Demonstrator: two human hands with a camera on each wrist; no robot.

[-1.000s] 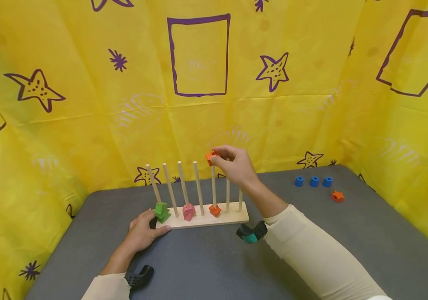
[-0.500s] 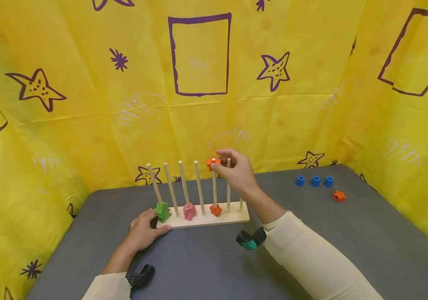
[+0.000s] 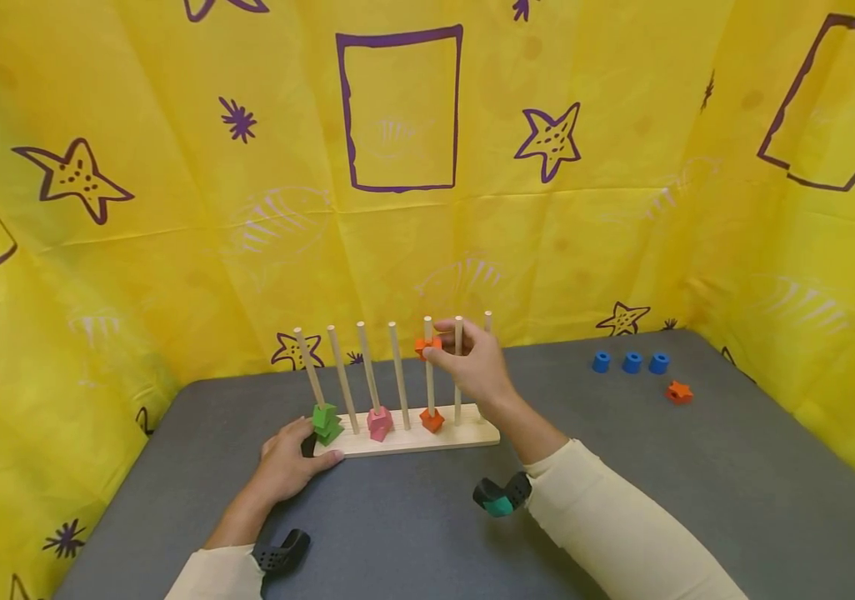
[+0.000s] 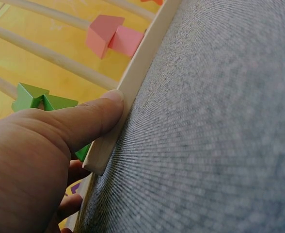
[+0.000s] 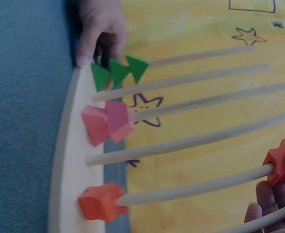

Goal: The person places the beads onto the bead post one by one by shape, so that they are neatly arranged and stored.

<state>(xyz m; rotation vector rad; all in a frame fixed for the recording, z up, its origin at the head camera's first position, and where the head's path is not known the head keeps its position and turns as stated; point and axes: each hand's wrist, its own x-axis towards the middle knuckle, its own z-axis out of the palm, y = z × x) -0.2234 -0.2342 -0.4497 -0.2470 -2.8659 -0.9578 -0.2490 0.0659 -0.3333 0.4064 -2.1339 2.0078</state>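
Observation:
My right hand (image 3: 476,362) pinches an orange star bead (image 3: 425,345) that is threaded on the fifth peg from the left, a little below its top. At the foot of that same peg sits another orange star (image 3: 431,421). My left hand (image 3: 288,462) grips the left end of the wooden peg board (image 3: 420,444); its thumb lies along the front edge in the left wrist view, with other fingers behind. Green triangular beads (image 5: 118,73) are stacked on the leftmost peg, beside the left hand. Pink angular beads (image 5: 107,122) rest at the bottom of the third peg.
Three blue cylinder beads (image 3: 632,362) stand in a row at the back right of the grey table (image 3: 397,533). Nearer than these lies a loose orange star piece (image 3: 678,392). A yellow patterned cloth (image 3: 397,242) hangs behind and on both sides.
The orange star has gone from the peg's tip to a bit down its shaft, the right hand lowering along with it. My left hand keeps its hold on the board.

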